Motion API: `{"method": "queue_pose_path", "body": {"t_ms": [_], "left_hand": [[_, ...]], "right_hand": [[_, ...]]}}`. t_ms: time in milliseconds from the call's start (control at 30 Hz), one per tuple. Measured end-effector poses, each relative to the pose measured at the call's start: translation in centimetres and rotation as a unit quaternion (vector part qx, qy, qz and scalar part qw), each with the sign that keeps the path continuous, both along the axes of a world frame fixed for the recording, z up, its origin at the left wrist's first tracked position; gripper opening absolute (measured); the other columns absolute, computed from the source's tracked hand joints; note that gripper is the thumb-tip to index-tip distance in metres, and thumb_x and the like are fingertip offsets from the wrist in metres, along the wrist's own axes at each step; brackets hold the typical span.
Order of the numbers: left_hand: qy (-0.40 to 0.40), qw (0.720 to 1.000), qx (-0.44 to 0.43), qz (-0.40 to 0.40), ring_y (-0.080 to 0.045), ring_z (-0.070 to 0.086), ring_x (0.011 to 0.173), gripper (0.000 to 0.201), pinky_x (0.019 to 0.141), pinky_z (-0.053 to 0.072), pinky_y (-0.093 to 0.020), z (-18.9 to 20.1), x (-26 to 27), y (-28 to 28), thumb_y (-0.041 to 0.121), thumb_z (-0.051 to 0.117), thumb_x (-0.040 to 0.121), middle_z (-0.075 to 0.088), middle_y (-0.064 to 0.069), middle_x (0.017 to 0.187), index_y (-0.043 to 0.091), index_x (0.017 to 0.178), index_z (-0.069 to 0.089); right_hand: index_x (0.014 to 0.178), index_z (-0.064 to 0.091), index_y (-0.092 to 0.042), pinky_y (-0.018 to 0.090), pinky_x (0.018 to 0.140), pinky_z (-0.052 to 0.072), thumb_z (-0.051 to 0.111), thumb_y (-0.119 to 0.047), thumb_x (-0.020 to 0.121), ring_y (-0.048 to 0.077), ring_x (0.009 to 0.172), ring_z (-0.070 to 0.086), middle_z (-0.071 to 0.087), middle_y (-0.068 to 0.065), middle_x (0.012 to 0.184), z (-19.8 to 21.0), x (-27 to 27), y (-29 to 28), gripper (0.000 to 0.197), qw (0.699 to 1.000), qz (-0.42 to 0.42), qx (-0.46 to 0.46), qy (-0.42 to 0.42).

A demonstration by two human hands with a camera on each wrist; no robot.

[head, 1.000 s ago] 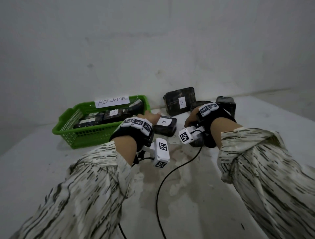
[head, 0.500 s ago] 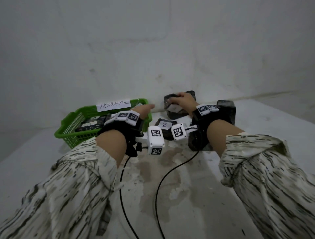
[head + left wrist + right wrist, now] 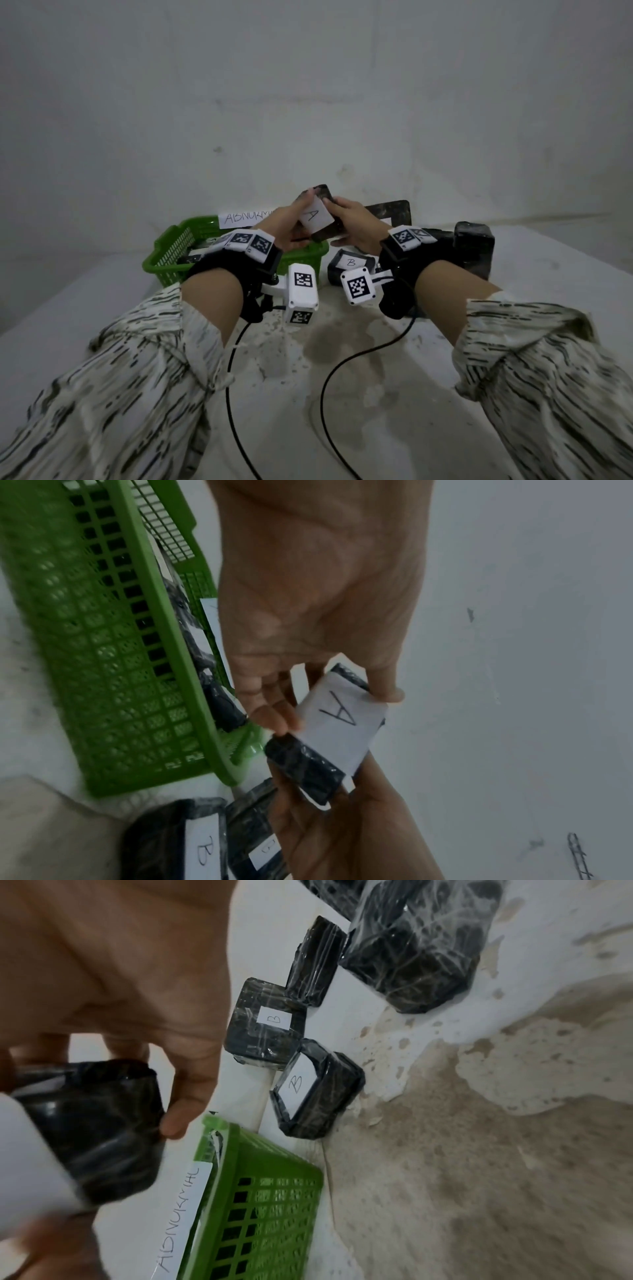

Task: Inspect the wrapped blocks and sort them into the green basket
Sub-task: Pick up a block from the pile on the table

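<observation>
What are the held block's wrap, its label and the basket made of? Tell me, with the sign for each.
Block: dark core, material hidden, under glossy clear film, likely plastic; it creases and glints.
Label: matte white paper, handwritten "A".
Basket: green moulded plastic, going by its regular lattice walls.

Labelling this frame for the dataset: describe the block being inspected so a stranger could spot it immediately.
Start at the green basket with the ABNORMAL sign by the wall. Just above its right end, the left hand and right hand hold one black wrapped block in the air. Its white label reads A, while the blocks lying on the floor beside the basket show B.
</observation>
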State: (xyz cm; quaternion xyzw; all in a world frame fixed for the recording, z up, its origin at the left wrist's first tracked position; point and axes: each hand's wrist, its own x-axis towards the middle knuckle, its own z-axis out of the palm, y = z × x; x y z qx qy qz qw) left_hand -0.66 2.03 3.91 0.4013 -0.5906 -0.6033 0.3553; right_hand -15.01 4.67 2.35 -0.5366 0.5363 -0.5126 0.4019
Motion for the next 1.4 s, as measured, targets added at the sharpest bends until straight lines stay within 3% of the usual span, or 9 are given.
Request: {"method": "queue_pose_path", "body": {"t_ms": [267,467,600,767,867,1000,1167,1267,1400], "left_hand": [[-0.016,0.997,-0.071,-0.006,-0.014,0.059,0.065,0.028,0.054,0.046,-0.020,-1.2,2.2,-1.0,0.037,0.054,0.093,0.065,0.001,0.069,0.014,0.079,0.062],[-0.002,0.998,-0.063,-0.022,-0.017,0.060,0.082,0.033,0.081,0.043,-0.032,-1.1,2.5,-0.4,0.045,0.050,0.093,0.065,-0.004,0.087,0.015,0.089,0.064],[0.082,0.996,-0.035,0.014,-0.016,0.062,0.079,0.028,0.064,0.053,-0.025,-1.3,2.6,-0.5,0.027,0.058,0.092,0.062,-0.008,0.100,0.011,0.114,0.053],[0.100,0.994,-0.050,0.018,-0.009,0.062,0.063,0.002,0.068,0.050,-0.026,-1.3,2.8,0.0,0.017,0.054,0.095,0.060,-0.001,0.085,0.017,0.093,0.053],[0.096,0.994,-0.050,-0.003,-0.002,0.058,0.044,0.003,0.062,0.046,-0.025,-1.6,3.1,0.2,0.017,0.054,0.094,0.063,0.003,0.071,0.019,0.092,0.054],[0.114,0.990,-0.079,0.024,-0.006,0.065,0.056,0.015,0.062,0.053,-0.023,-2.1,3.3,0.1,0.011,0.055,0.094,0.065,-0.003,0.084,0.015,0.108,0.054],[0.132,0.989,-0.062,0.015,-0.003,0.061,0.049,0.030,0.067,0.050,-0.026,-2.2,3.6,0.2,0.012,0.052,0.095,0.068,0.004,0.068,0.010,0.125,0.051],[0.137,0.988,-0.071,0.018,-0.003,0.060,0.046,0.032,0.054,0.051,-0.018,-2.5,3.4,0.5,0.009,0.052,0.095,0.065,0.005,0.057,0.007,0.127,0.050],[0.160,0.984,-0.074,0.032,-0.005,0.065,0.051,0.037,0.054,0.055,-0.019,-2.4,3.4,0.5,0.004,0.051,0.095,0.069,-0.002,0.073,0.004,0.132,0.047]], "right_hand": [[0.109,0.064,-0.023,0.029,0.061,0.046,0.027,-0.074,0.087,0.026,0.083,0.070,0.072,0.002,0.092,-0.1,1.7,0.4,0.067,0.994,0.075,0.071,0.030],[0.125,0.057,-0.017,0.026,0.055,0.041,0.032,-0.059,0.096,0.027,0.069,0.069,0.071,0.001,0.081,-0.7,2.3,0.3,0.057,0.998,0.046,0.040,0.031],[0.125,0.056,-0.013,0.027,0.058,0.044,0.032,-0.057,0.097,0.029,0.073,0.068,0.069,0.005,0.085,-1.1,2.5,0.5,0.058,0.997,0.049,0.054,0.013],[0.126,0.053,-0.012,0.025,0.049,0.050,0.043,-0.047,0.097,0.034,0.081,0.068,0.068,0.009,0.097,-1.4,3.1,1.2,0.046,0.993,0.085,0.064,-0.053],[0.119,0.054,-0.012,0.023,0.042,0.049,0.042,-0.039,0.100,0.030,0.072,0.068,0.067,0.008,0.094,-1.5,3.3,1.2,0.036,0.992,0.092,0.047,-0.065],[0.105,0.059,-0.016,0.027,0.050,0.052,0.044,-0.038,0.099,0.032,0.076,0.068,0.069,0.007,0.092,-1.4,3.6,1.1,0.027,0.991,0.097,0.048,-0.081],[0.118,0.054,-0.011,0.027,0.052,0.054,0.048,-0.026,0.099,0.028,0.069,0.069,0.067,0.011,0.096,-1.7,3.5,1.2,0.026,0.987,0.120,0.034,-0.102],[0.123,0.052,-0.008,0.024,0.047,0.054,0.046,-0.024,0.100,0.028,0.067,0.069,0.066,0.012,0.097,-1.6,3.6,1.2,0.029,0.987,0.119,0.025,-0.106],[0.118,0.055,-0.011,0.024,0.052,0.056,0.053,-0.019,0.096,0.030,0.074,0.068,0.067,0.013,0.100,-1.6,3.6,1.3,0.023,0.983,0.135,0.027,-0.123]]}}
